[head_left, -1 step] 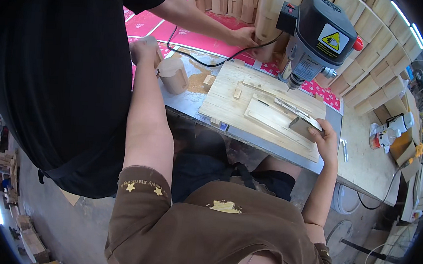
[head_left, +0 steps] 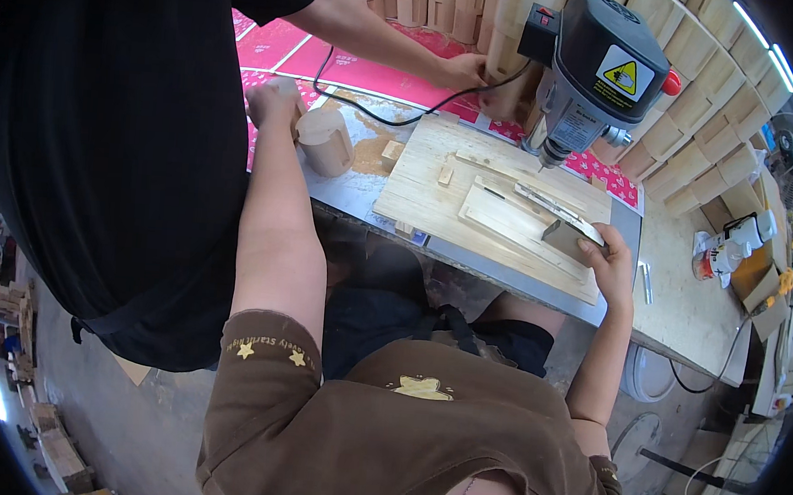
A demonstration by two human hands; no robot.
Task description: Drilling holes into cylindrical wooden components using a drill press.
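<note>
At the left, my left hand [head_left: 270, 103] is closed round a pale wooden piece [head_left: 286, 89], partly hidden by the fingers. Just beside it a round wooden block [head_left: 326, 141] stands on the table. My right hand [head_left: 609, 255] grips the near end of a narrow metal-topped strip [head_left: 560, 209], the thumb by a grey plate [head_left: 570, 239]. This strip lies over a wooden jig [head_left: 509, 217] on a plywood board [head_left: 419, 189]. Above the board hangs the drill press [head_left: 602, 69], its bit clear of the jig.
A co-worker in black stands close at the left, one hand [head_left: 468, 73] touching a wooden cylinder [head_left: 509, 53] at the back. A black cable [head_left: 378, 117] crosses the table. Stacked wooden pieces [head_left: 701, 103] rise behind. Bottles [head_left: 727, 248] and a small metal tool [head_left: 645, 283] lie right.
The co-worker's hand at the back has shifted slightly to the right. My left hand has moved a little; my right hand and the jig look the same.
</note>
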